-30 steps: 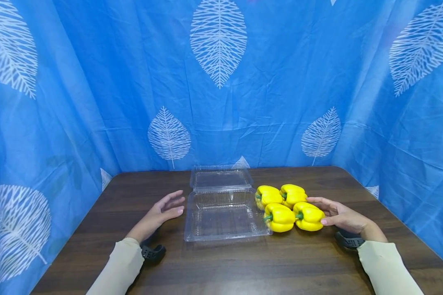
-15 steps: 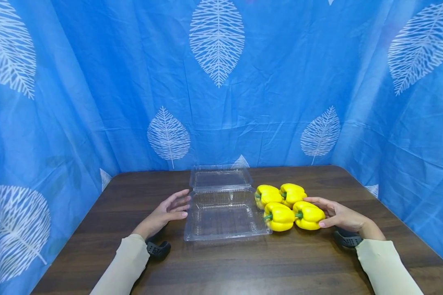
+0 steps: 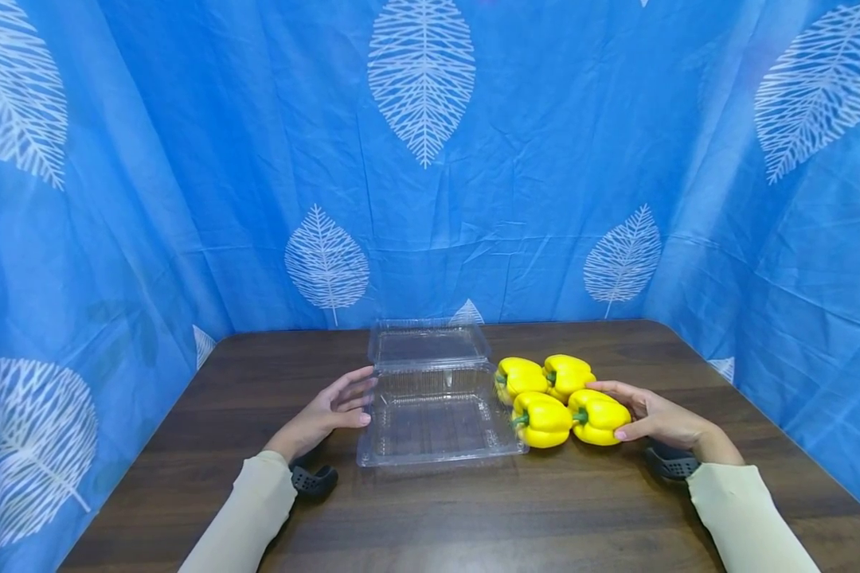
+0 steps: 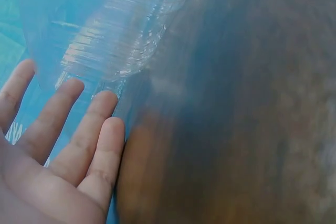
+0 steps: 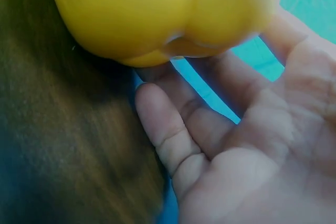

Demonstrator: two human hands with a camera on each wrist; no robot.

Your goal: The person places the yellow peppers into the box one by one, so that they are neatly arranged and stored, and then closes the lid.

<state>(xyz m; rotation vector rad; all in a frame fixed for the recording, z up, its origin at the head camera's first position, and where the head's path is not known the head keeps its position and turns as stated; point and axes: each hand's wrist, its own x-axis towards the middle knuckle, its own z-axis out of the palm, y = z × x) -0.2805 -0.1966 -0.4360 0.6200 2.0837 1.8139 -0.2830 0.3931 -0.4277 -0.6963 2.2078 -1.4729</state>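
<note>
A hinged clear plastic container (image 3: 430, 460) lies unfolded on the table, its lid (image 3: 430, 346) laid back behind the base. At its left side, my left hand (image 3: 322, 414) has fingertips right at the rim; the left wrist view shows spread, nearly straight fingers (image 4: 89, 135) close by the clear ridged wall (image 4: 105, 51). Several yellow bell peppers sit together at the container's right, among them a front right one (image 3: 598, 418). Around that pepper's right side is my right hand (image 3: 662, 418), thumb in front and index finger behind, loosely spread. In the right wrist view, the pepper (image 5: 157, 14) covers some fingertips.
Beside the right-hand pepper is a front left pepper (image 3: 542, 422), its edge overlapping the container's rim. Two more, a back left pepper (image 3: 521, 378) and a back right pepper (image 3: 568, 374), stand behind. A blue leaf-patterned curtain (image 3: 530, 199) hangs beyond the dark wooden table (image 3: 459, 525).
My left hand has moved right, up to the container's left rim. The right hand has shifted very slightly left against the pepper. Container and peppers keep their places.
</note>
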